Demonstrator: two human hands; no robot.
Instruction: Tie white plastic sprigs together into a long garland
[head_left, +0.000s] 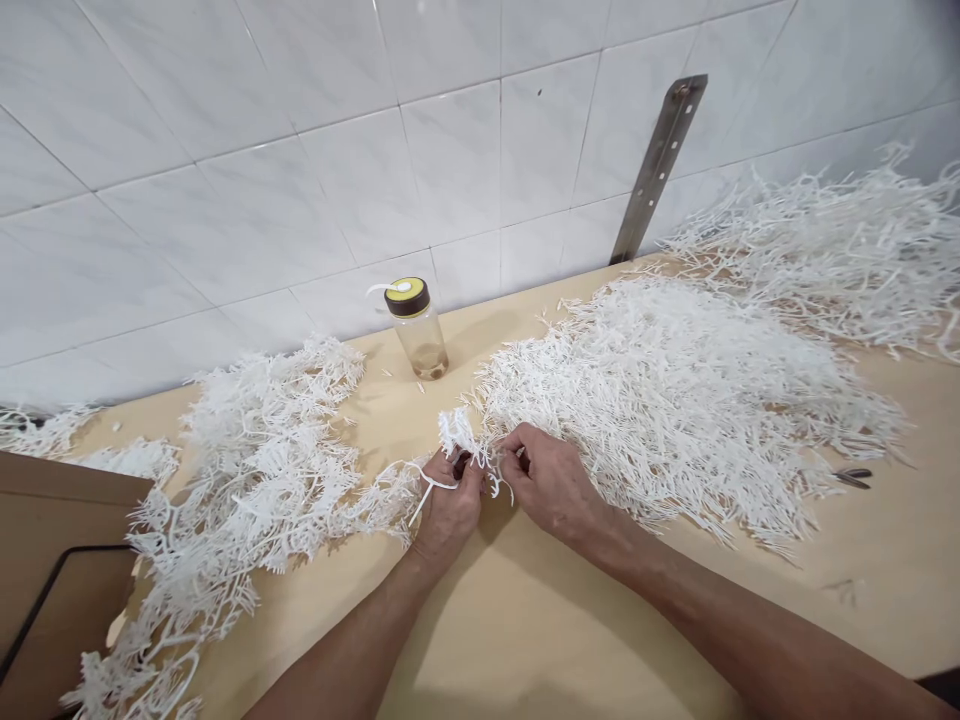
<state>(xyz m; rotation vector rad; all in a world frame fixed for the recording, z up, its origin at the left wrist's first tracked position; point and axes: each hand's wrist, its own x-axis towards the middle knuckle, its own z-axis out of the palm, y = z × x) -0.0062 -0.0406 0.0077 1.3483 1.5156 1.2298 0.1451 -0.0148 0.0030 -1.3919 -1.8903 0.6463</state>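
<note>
My left hand (pixel 450 510) is closed in a pinch around a white branching plastic stem (pixel 456 432), whose bushy tip sticks up above the fingers. A forked end of white strand juts out to the left of that hand. Close by on the right, my right hand (pixel 553 482) has its thumb and forefinger pinched at thin white sprigs beside the stem; the fingers partly hide what they grip. A wide pile of loose white plastic sprigs (pixel 675 390) lies right behind my right hand. Left of my left hand spreads a heap of bushier white branches (pixel 277 470).
A clear jar (pixel 421 345) with a black and yellow lid stands near the tiled wall. More white branches (pixel 840 250) lie back right, near a metal strip (pixel 660 170). A small dark metal tool (pixel 853 478) rests at right. A cardboard box (pixel 67 560) takes up the left edge.
</note>
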